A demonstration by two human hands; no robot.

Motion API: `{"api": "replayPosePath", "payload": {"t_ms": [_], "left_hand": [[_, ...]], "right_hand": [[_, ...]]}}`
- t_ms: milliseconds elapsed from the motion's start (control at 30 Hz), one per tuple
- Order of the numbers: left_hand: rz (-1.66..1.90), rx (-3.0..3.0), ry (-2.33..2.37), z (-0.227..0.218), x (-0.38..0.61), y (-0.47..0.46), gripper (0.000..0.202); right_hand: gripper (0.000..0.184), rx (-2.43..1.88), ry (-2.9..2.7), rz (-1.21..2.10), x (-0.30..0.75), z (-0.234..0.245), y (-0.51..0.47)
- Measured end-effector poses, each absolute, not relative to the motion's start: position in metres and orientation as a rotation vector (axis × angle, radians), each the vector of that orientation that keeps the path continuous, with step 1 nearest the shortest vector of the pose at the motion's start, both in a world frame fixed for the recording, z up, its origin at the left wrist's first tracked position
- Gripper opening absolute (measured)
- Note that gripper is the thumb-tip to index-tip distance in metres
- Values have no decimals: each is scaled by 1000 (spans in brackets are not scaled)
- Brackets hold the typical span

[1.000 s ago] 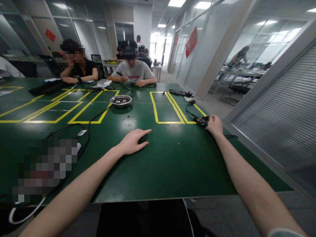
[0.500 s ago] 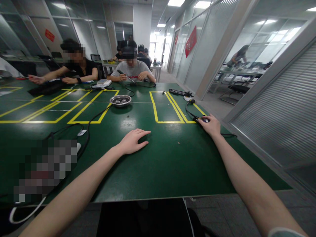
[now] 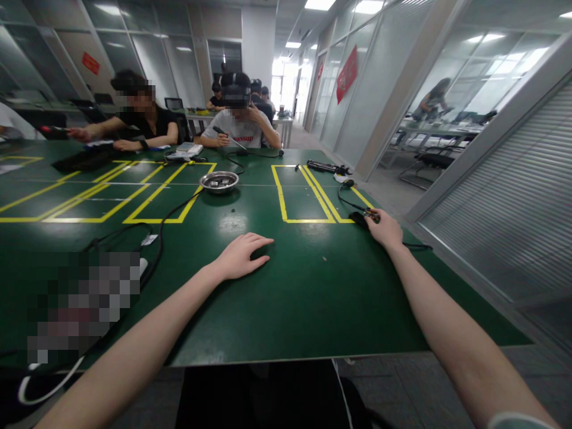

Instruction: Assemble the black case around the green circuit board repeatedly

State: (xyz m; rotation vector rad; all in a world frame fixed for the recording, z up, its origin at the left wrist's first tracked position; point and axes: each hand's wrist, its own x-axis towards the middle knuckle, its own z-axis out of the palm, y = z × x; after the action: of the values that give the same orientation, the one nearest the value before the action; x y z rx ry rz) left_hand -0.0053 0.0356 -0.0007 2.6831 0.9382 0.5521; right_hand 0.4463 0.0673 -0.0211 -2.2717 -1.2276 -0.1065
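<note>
My left hand (image 3: 242,256) rests on the green table (image 3: 290,304) with its fingers stretched out and thumb apart, holding nothing. Farther off, near the table's right edge, my right hand (image 3: 386,229) is closed on a small dark object with yellowish bits (image 3: 372,215); its kind is too small to make out. A flat black piece (image 3: 358,219) lies beside my right fingertips. From near that hand a thin black cable (image 3: 343,199) curves up to a rounded black end (image 3: 348,183). Another dark cable (image 3: 417,246) sticks out to the right behind my wrist.
A metal bowl (image 3: 218,182) with small metal parts stands mid-table. Yellow tape (image 3: 308,221) marks rectangles. A black folded stand-like item (image 3: 328,167) lies at the far right. A blurred-out object (image 3: 84,310) and cables lie at left. Co-workers (image 3: 243,122) sit across the table.
My right hand has shifted slightly right and lifted the small dark object, so the flat black piece beside it shows more. My left hand has stayed in place.
</note>
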Motion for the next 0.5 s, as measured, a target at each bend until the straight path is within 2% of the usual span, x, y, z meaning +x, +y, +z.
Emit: {"api": "replayPosePath", "payload": {"t_ms": [367,500], "left_hand": [[546,2678,940,2,-7,34,42],[586,2705,932,3,-7,34,44]], "right_hand": [[35,-1947,-1601,154,402,-13,61],[37,-1516,-1953,353,334,-11,37]]}}
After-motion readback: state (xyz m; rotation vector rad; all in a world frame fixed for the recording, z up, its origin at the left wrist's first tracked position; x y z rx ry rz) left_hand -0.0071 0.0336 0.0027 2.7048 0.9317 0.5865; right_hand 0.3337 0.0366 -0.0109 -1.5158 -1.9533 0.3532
